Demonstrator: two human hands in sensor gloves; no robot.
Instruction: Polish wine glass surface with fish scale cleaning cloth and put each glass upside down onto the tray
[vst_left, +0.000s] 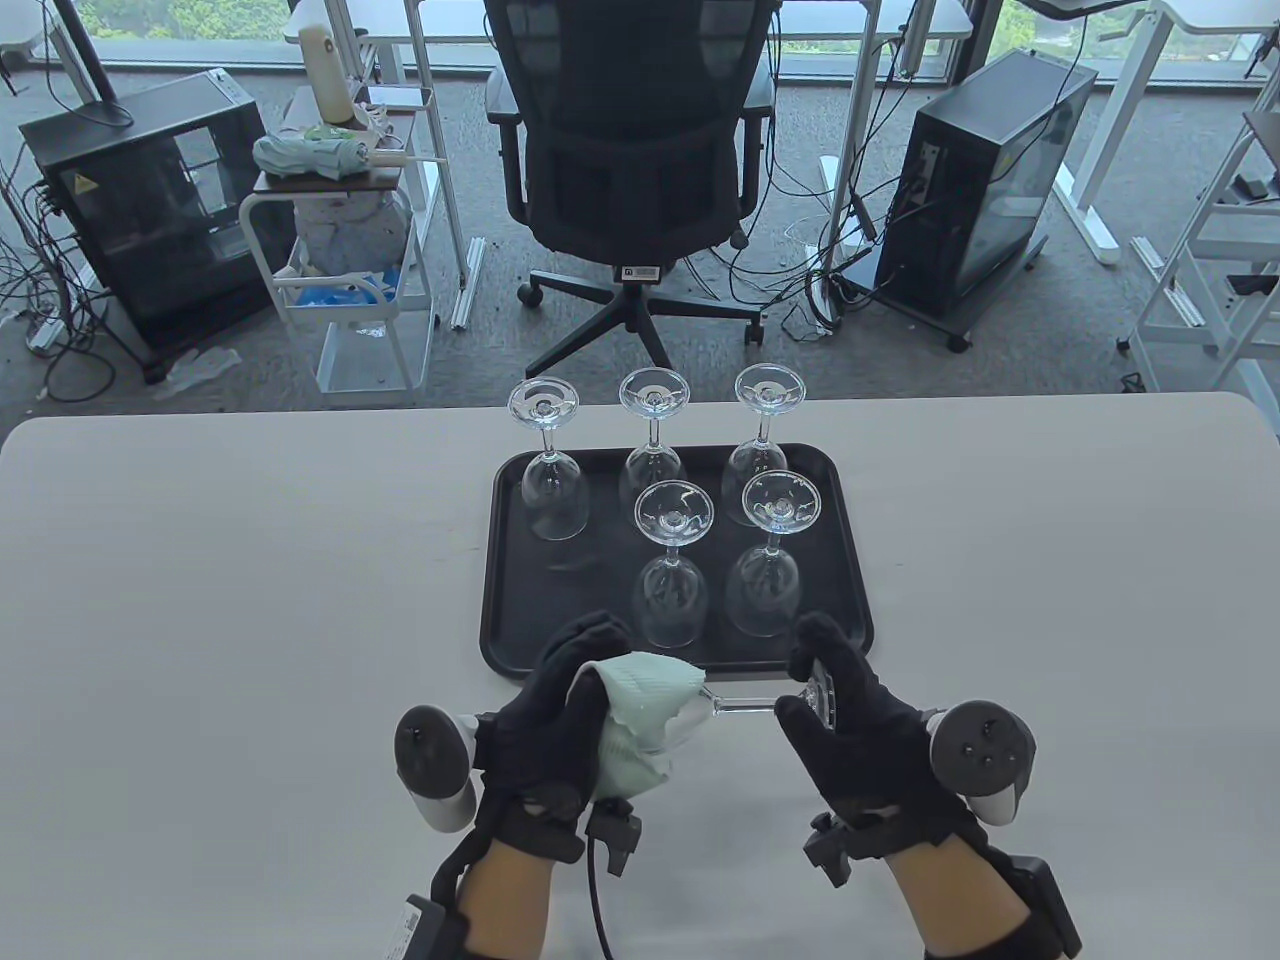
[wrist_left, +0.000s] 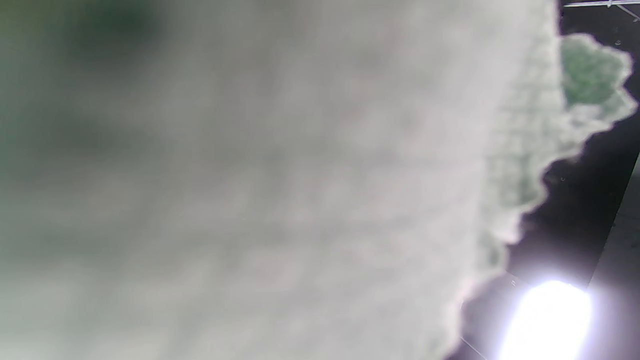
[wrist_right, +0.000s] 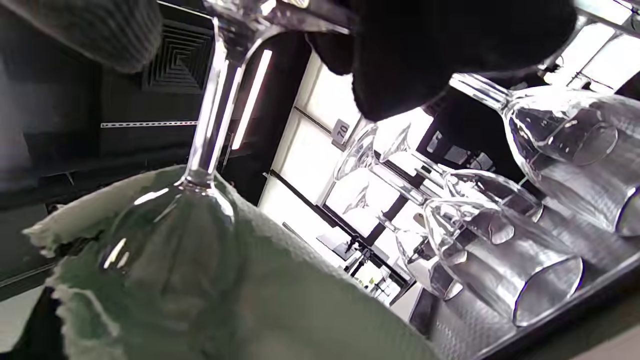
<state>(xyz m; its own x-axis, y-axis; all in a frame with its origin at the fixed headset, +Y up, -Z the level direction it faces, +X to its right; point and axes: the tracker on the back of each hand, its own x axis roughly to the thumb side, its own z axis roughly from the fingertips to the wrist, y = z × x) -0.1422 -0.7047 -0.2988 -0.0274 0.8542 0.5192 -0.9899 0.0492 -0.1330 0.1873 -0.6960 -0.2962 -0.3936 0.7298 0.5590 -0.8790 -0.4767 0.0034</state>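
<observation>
Overhead, left hand (vst_left: 560, 700) grips cloth (vst_left: 640, 725), right hand (vst_left: 850, 725) pinches glass (vst_left: 745, 705) above white table (vst_left: 200, 600).

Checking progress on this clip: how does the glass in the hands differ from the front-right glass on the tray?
The held glass lies sideways above the table; the front-right glass stands upside down on the tray. The cloth in the left hand covers the held glass's bowl, and the right hand grips its base; the front-right glass is bare and untouched. Both are clear stemmed wine glasses.

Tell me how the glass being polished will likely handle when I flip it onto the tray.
The wine glass looks thin and clear, so probably fragile; its narrow stem seems the weak point. Smooth polished glass may slip in the right hand. Inverted on the tray, it would rest on its rim, likely steady like the five there.
</observation>
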